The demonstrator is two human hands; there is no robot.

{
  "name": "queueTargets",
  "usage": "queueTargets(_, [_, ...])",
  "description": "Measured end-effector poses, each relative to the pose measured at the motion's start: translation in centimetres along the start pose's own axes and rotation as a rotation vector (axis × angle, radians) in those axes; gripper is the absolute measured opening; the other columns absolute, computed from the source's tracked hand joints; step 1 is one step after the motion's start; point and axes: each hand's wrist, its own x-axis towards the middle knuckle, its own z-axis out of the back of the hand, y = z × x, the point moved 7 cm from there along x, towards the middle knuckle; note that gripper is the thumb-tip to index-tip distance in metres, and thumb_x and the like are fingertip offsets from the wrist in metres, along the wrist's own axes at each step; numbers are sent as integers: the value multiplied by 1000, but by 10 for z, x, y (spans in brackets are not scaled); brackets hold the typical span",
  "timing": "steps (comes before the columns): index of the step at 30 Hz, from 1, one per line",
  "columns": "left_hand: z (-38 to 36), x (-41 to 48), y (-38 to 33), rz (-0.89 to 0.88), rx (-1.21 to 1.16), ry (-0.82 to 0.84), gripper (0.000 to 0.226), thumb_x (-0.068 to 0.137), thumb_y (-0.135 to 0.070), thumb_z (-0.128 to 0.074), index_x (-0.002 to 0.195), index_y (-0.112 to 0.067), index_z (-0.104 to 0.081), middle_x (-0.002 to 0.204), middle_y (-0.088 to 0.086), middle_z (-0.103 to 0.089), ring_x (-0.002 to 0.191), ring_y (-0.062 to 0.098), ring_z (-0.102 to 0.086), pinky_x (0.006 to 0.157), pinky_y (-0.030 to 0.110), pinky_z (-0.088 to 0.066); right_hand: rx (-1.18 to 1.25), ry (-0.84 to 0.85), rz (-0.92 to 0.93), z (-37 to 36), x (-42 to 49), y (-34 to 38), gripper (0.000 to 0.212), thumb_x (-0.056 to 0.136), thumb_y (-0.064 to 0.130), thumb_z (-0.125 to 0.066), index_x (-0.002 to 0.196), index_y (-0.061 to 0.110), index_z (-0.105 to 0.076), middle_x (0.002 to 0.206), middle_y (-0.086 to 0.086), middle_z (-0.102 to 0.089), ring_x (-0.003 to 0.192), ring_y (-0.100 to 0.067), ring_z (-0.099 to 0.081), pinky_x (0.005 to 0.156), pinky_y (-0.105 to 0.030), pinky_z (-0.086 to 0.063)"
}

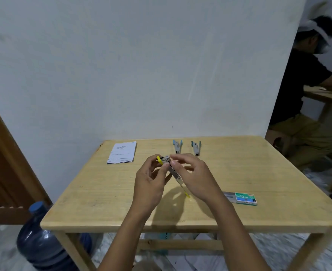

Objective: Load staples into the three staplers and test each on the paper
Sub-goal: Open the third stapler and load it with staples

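Above the middle of the wooden table (102, 202) my left hand (151, 180) grips a small yellow-and-metal stapler (172, 169), swung open with its yellow tip pointing down toward the tabletop. My right hand (194, 177) pinches at the stapler's upper metal part with thumb and forefinger. Two blue-and-grey staplers (177, 146) (196, 148) lie side by side at the table's far edge. A stack of printed paper (122, 153) lies at the far left. A green staple box (243, 198), slid partly open, sits to the right of my right hand.
A white wall stands just behind the table. A large blue water bottle (41, 237) is on the floor by the table's front left leg. Another person (306, 98) sits at a second table on the right. A brown wooden door (2, 173) is at left.
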Motion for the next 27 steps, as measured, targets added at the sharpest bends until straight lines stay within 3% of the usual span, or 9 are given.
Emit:
queueTargets(6, [-2, 2, -3, -8, 9, 65, 11, 95, -7, -61, 104, -8, -67, 90, 0, -73, 92, 12, -71, 79, 28, -58, -82, 67, 208, -1, 7, 10, 21, 98, 23, -58, 116, 25, -70, 105, 18, -63, 101, -5, -61, 89, -20, -48])
queueTargets(10, [3, 4, -2, 6, -7, 69, 10, 95, -8, -59, 102, -7, -67, 93, 7, -72, 95, 16, -71, 81, 33, -59, -203, 137, 238, -8, 11, 12, 19, 99, 24, -55, 114, 23, -65, 103, 20, -59, 98, -5, -60, 90, -30, -50])
queueTargets(16, [0, 6, -7, -38, 16, 64, 9, 97, -8, -58, 102, -4, -63, 93, 14, -71, 94, 15, -71, 80, 31, -59, -275, 135, 222, -17, 10, 14, 23, 103, 29, -43, 120, 19, -54, 113, 12, -52, 94, -4, -57, 87, -32, -51])
queueTargets(21, [9, 7, -9, -51, 1, 32, 7, 96, -9, -57, 100, -4, -60, 95, 16, -70, 96, 20, -69, 81, 35, -59, -221, 39, 104, -1, 15, 3, 21, 105, 32, -36, 122, 24, -47, 99, 6, -57, 92, -11, -57, 84, -31, -47])
queueTargets(24, [13, 7, -10, -57, -34, -3, 8, 97, -7, -56, 103, -3, -59, 98, 17, -69, 100, 23, -69, 86, 36, -59, -19, -103, -2, 5, 19, -5, 11, 103, 26, -44, 109, 27, -53, 91, 4, -64, 89, -13, -65, 82, -27, -51])
queueTargets(27, [15, 5, -8, -58, -83, -50, 11, 98, -3, -54, 107, 1, -57, 105, 14, -70, 104, 19, -69, 87, 34, -58, 288, -330, -168, 15, 16, -24, 13, 100, 17, -53, 98, 16, -66, 72, 2, -68, 73, -11, -67, 82, -31, -57])
